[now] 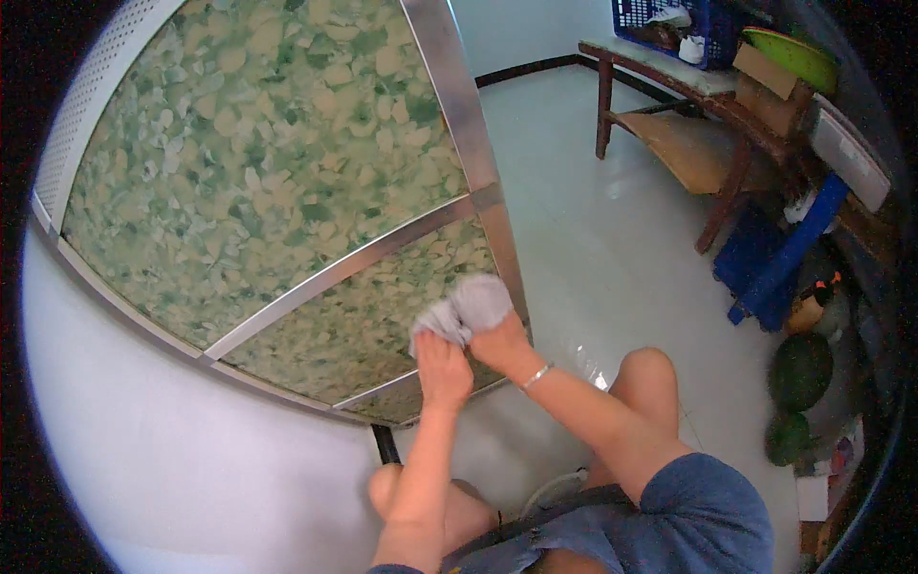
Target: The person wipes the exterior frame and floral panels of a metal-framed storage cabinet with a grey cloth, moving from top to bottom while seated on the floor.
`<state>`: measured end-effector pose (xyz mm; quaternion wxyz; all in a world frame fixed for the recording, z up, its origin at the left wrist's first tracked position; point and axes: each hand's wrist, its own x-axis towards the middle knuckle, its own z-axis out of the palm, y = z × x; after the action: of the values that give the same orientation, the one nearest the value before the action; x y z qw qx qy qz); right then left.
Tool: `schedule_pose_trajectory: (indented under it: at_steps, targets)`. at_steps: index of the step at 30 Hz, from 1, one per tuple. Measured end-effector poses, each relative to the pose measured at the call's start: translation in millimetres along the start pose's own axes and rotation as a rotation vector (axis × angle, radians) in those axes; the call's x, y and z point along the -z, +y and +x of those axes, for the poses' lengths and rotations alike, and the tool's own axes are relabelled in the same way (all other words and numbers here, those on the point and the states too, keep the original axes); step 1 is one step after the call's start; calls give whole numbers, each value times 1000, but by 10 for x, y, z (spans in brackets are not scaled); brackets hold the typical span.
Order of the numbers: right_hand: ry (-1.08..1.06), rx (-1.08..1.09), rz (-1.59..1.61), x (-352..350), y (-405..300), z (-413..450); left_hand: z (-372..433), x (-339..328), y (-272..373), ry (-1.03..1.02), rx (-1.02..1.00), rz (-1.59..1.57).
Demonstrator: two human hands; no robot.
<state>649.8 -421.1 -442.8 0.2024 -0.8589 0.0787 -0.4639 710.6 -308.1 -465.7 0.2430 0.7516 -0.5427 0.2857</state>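
Both of my hands are on a greyish-white cloth, held bunched between them. My left hand has its fingers on the cloth's lower left part. On the right side my right hand grips it, with a bracelet at the wrist. The cloth is slightly blurred. It appears in front of the lower part of a cabinet panel with a green and cream mottled pattern. Metal frame strips divide the panel. Whether the cloth touches the panel, I cannot tell.
A wooden bench by the far wall bears a blue plastic crate, a cardboard box and a green basin. Watermelons lie on the tiled floor at right, near a blue object. A white wall stands at left.
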Motion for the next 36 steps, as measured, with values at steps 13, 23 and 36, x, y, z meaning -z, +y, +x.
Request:
schedule_pose_trajectory:
  at_steps: [13,23,36]
  targets:
    - [-185,167,-22,-502,-261,-552,-559,-40,-213,-25,202,309]
    - [-288,-188,-301,-274,284,-1163,-487,-555,225,-206,-61,-22]
    - [-413,111,-16,-722,-350,-821,-954,-104,-396,-140,168,344]
